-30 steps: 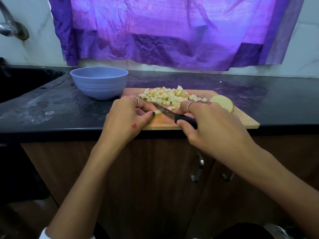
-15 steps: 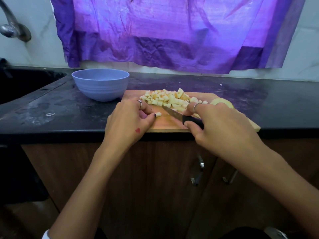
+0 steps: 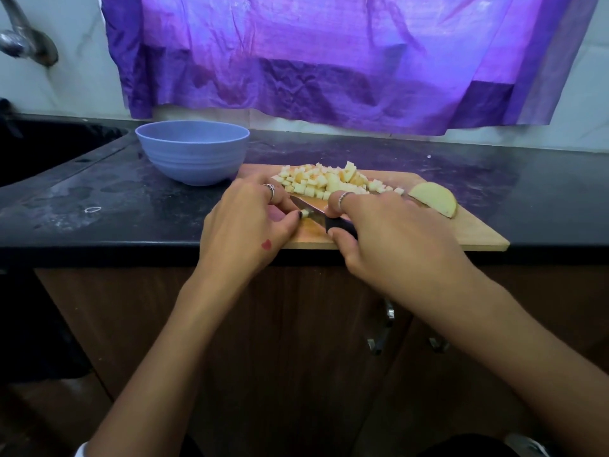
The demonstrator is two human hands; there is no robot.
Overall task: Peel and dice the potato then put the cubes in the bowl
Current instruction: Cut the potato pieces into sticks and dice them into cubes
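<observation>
At the middle of the frame a wooden cutting board [image 3: 461, 225] lies on the dark desk [image 3: 115, 206], its near edge at the desk's front lip. The right hand [image 3: 392, 239] has its fingers curled tight around the black handle of a knife [image 3: 316, 214], whose blade slants up and to the left across the board. The left hand [image 3: 244, 225] sits just left of the blade, fingers bent, pinching a small potato piece [image 3: 305, 213] against the board; the blade touches that piece. Each hand wears a ring, and the left one carries a small red heart mark near the wrist.

Behind the hands, a heap of pale potato cubes [image 3: 333, 183] covers the far part of the board. A larger uncut potato wedge [image 3: 433, 198] lies flat toward the board's right end, apart from the heap. A blue bowl [image 3: 192, 156] stands on the desk just beside the board's far left corner; its inside cannot be seen. A purple cloth [image 3: 329, 61] hangs across the upper frame.
</observation>
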